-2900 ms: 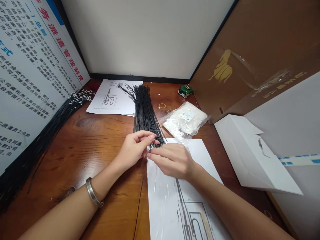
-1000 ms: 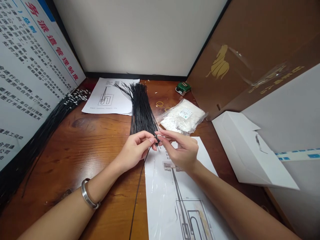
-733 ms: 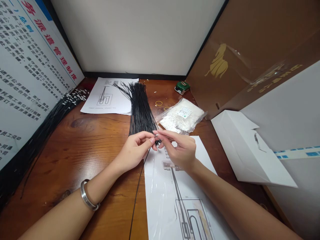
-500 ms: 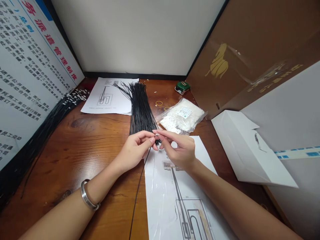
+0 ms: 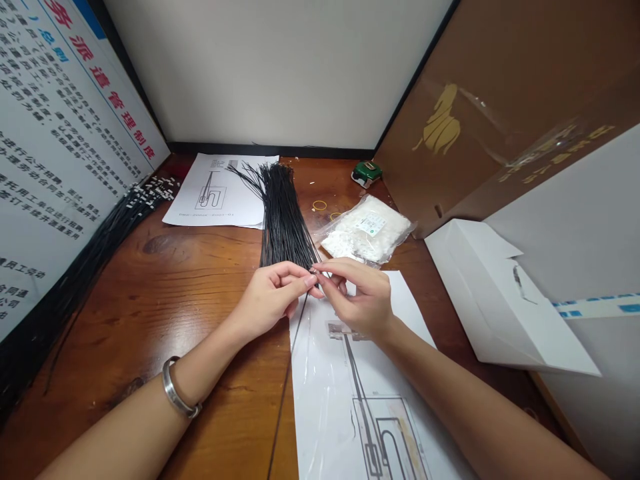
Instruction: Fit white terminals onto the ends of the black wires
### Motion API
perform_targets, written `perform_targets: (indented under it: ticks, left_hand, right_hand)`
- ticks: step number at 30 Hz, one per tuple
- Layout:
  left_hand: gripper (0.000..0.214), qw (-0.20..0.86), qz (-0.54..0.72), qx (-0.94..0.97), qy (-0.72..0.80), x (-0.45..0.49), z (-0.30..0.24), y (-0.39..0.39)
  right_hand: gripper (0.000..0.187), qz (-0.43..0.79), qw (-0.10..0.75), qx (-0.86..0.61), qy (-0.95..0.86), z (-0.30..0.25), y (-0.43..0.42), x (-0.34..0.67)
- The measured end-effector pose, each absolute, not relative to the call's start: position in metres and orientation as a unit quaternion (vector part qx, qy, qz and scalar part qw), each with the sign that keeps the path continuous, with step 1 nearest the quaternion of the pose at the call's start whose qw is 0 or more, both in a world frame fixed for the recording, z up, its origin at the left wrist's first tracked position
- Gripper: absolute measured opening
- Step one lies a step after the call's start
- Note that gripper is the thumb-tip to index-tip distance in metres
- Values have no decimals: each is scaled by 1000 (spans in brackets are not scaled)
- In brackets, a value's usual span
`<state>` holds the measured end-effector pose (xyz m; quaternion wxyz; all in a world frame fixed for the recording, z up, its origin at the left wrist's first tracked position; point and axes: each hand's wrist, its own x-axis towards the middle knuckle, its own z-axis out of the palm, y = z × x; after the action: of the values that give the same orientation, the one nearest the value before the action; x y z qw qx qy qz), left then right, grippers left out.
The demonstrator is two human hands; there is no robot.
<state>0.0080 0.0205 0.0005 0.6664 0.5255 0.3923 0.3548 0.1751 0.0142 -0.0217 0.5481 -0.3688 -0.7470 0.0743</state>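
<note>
My left hand (image 5: 277, 291) pinches a thin black wire (image 5: 290, 373) near its end, with thumb and forefinger together. The wire trails down toward the front edge of the view. Fingertip to fingertip with it, my right hand (image 5: 361, 293) is closed on a small white connector, mostly covered by the fingers. Just beyond both hands lies a thick bundle of black wires (image 5: 283, 220), its near ends hidden behind the fingers. A clear bag of small white pieces (image 5: 370, 227) rests behind my right hand.
Under my right arm lies a printed drawing sheet (image 5: 320, 400); another sheet (image 5: 183, 213) is at the back left. Wires with white ends (image 5: 100, 247) run along the left panel. A green tape measure (image 5: 367, 173), a yellow rubber band (image 5: 319, 205) and a white box (image 5: 480, 287) are around.
The wire's trailing part has swung slightly right. My fingertips have closed nearer together, and the small white connector between them is now more covered.
</note>
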Motion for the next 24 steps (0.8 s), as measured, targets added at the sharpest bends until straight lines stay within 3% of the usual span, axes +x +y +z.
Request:
perform_targets:
  ticks: [24]
  left_hand:
    - [22, 646, 352, 543, 406, 8, 1, 19]
  right_hand:
    - [20, 85, 555, -352, -749, -21, 15, 176]
